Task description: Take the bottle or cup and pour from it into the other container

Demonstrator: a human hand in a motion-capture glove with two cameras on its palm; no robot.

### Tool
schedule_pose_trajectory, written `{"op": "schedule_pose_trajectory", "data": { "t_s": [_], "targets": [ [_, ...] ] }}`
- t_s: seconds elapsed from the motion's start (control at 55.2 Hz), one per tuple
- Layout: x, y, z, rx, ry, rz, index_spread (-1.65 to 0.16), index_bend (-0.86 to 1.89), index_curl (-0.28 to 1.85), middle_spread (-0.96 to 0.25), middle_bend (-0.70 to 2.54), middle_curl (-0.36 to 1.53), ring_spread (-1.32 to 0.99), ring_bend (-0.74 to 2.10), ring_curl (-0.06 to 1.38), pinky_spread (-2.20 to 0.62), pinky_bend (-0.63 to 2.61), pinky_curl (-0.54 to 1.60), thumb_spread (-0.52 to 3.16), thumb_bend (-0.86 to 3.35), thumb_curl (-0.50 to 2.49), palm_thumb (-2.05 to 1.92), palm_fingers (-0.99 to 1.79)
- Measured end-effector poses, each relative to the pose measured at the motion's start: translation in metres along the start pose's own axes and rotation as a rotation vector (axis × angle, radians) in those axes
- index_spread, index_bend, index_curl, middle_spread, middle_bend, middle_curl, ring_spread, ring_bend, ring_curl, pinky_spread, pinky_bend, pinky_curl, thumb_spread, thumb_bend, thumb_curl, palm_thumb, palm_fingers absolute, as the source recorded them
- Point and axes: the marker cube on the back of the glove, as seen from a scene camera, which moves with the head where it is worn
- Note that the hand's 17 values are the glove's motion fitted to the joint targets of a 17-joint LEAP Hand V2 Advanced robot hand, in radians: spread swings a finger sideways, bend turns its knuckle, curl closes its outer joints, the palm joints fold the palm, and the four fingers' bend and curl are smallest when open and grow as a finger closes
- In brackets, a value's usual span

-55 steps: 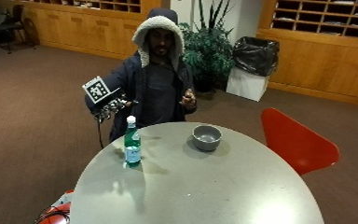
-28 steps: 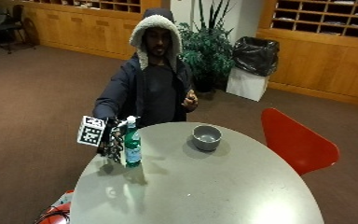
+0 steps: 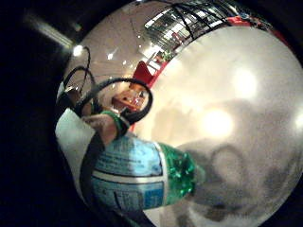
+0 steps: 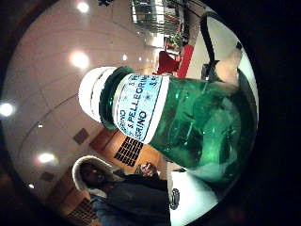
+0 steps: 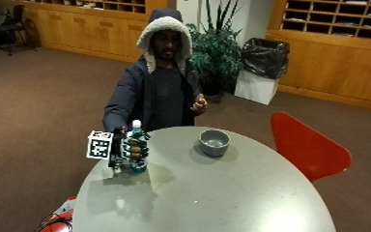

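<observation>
A green plastic bottle (image 5: pixel 136 147) with a white cap and a blue-and-white label stands upright on the round grey table (image 5: pixel 237 193), near the edge in front of the person. My gloved right hand (image 5: pixel 129 151) is wrapped around its middle, fingers curled round the label. The thumb side palm view is filled by the bottle (image 4: pixel 178 117), its neck and cap pointing up. In the little finger side palm view, the bottle's lower body (image 3: pixel 142 175) rests on the table. A grey bowl (image 5: pixel 214 142) sits on the table apart from the bottle, toward the red chair. The person's bare hand is held at the chest.
A red chair (image 5: pixel 304 145) stands beside the table past the bowl. A potted plant (image 5: pixel 218 53) and a bin with a black bag (image 5: pixel 263 67) are behind the person. More red shows low at the table's near edge (image 5: pixel 60 217).
My right hand came down from chest height beside the bottle and has closed round it. Bottle and bowl remain where they stood.
</observation>
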Motion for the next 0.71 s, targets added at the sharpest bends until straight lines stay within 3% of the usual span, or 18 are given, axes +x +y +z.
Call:
{"op": "schedule_pose_trajectory", "data": {
  "t_s": [0.109, 0.435, 0.489, 0.58, 0.67, 0.707],
  "targets": [
    [-0.008, -0.007, -0.001, 0.018, -0.006, 0.039, -0.30, 0.17, 0.36, -0.18, 0.38, 0.43, -0.15, 0.60, 0.40, 0.09, 0.34, 0.33, 0.47, -0.03, 0.58, 0.95, 1.25],
    [-0.035, 0.000, -0.007, 0.021, -0.013, -0.110, -0.28, 0.17, 0.42, -0.17, 0.40, 0.47, -0.16, 0.64, 0.43, 0.01, 0.34, 0.35, 0.36, -0.04, 0.65, 0.95, 1.25],
    [-0.050, -0.001, -0.004, 0.000, 0.018, -0.066, -0.29, 0.18, 0.42, -0.17, 0.40, 0.47, -0.16, 0.64, 0.43, 0.00, 0.34, 0.35, 0.35, -0.04, 0.66, 0.95, 1.25],
    [-0.072, 0.003, 0.005, -0.105, 0.122, -0.157, -0.29, 0.18, 0.43, -0.17, 0.40, 0.48, -0.16, 0.64, 0.43, 0.00, 0.34, 0.36, 0.34, -0.04, 0.67, 0.94, 1.25],
    [-0.099, -0.018, 0.025, 0.014, 0.197, -0.160, -0.28, 0.17, 0.44, -0.17, 0.40, 0.48, -0.16, 0.65, 0.43, -0.01, 0.34, 0.36, 0.34, -0.04, 0.68, 0.93, 1.25],
    [-0.107, -0.011, 0.030, -0.060, 0.227, -0.155, -0.28, 0.17, 0.44, -0.17, 0.40, 0.48, -0.15, 0.65, 0.43, -0.01, 0.34, 0.36, 0.34, -0.04, 0.68, 0.93, 1.25]
  ]
}}
